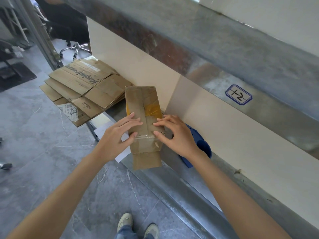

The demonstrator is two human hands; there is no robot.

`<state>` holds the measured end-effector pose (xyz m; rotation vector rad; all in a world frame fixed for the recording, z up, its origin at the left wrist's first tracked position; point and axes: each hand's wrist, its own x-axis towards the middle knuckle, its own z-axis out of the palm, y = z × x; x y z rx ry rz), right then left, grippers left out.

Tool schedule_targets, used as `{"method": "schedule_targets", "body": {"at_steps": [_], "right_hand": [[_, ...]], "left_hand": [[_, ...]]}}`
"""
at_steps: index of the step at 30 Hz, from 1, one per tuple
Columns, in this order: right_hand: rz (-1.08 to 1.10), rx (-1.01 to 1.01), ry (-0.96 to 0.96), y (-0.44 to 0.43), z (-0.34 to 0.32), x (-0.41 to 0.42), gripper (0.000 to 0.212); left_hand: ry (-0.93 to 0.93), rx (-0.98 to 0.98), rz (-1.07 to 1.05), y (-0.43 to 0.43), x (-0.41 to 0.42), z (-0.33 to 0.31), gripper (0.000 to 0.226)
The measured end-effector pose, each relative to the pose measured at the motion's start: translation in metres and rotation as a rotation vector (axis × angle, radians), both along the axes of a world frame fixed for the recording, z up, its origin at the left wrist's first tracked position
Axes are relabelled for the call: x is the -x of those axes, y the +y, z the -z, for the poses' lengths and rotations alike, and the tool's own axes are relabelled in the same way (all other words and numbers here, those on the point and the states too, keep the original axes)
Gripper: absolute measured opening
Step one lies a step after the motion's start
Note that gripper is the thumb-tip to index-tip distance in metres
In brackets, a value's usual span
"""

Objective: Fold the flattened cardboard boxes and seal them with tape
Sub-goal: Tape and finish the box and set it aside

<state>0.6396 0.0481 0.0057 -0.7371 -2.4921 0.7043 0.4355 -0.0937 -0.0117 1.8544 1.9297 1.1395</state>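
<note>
Folded cardboard box (144, 125) lies lengthwise on the metal tabletop (174, 171), flaps closed along a centre seam. Left hand (117, 135) flat on the box's left side, right hand (174, 133) flat on its right; fingers (136, 124) spread, pressing clear tape (146, 135) across the near end. Yellowish tape patch (152, 109) further along the top. Blue tape dispenser (200, 144) just beside the right wrist. Stack of flattened boxes (84, 90) to the left, overhanging the edge.

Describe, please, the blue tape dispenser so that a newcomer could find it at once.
Start at the cream wall panel bearing the blue-outlined label. Below it, right of the folded box, the tape dispenser lies partly hidden behind the right hand, the only solid blue object there.
</note>
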Motion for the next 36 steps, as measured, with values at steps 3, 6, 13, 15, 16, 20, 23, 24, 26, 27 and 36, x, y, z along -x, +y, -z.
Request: {"method": "schedule_targets", "body": {"at_steps": [3,6,13,15,16,20,23,24,26,27,36], "right_hand": [[-0.021,0.008,0.008,-0.001,0.003,-0.003,0.029],[-0.003,0.028,0.038,0.0,0.005,-0.001,0.024],[-0.015,0.029,0.023,0.003,-0.001,-0.002,0.025],[-0.059,0.044,-0.028,0.004,-0.005,-0.007,0.028],[-0.085,0.042,-0.053,0.006,-0.006,-0.01,0.03],[-0.135,0.016,-0.119,0.01,-0.009,-0.017,0.049],[-0.118,0.002,-0.094,0.01,-0.008,-0.014,0.046],[-0.111,-0.003,-0.077,0.009,-0.007,-0.013,0.043],[-0.093,-0.016,-0.041,0.008,-0.003,-0.012,0.037],[-0.082,-0.025,-0.018,0.007,-0.001,-0.01,0.033],[0.082,0.018,0.068,-0.007,0.007,0.001,0.032]], "left_hand": [[-0.011,0.003,0.041,-0.002,0.002,0.001,0.037],[-0.04,0.011,0.049,-0.003,0.001,0.0,0.035],[-0.101,0.054,0.055,-0.005,0.0,-0.005,0.038],[-0.098,0.066,0.061,-0.006,0.001,-0.007,0.042],[-0.101,0.075,0.064,-0.006,0.002,-0.007,0.046],[-0.13,0.095,0.059,-0.008,0.003,-0.007,0.056],[-0.128,0.069,0.045,-0.007,0.002,-0.005,0.057],[-0.131,0.053,0.039,-0.006,0.001,-0.004,0.058],[-0.13,0.015,0.02,-0.005,-0.001,-0.001,0.056],[-0.128,-0.002,0.007,-0.005,-0.002,0.001,0.054],[-0.165,-0.082,-0.06,0.002,-0.008,0.01,0.031]]}}
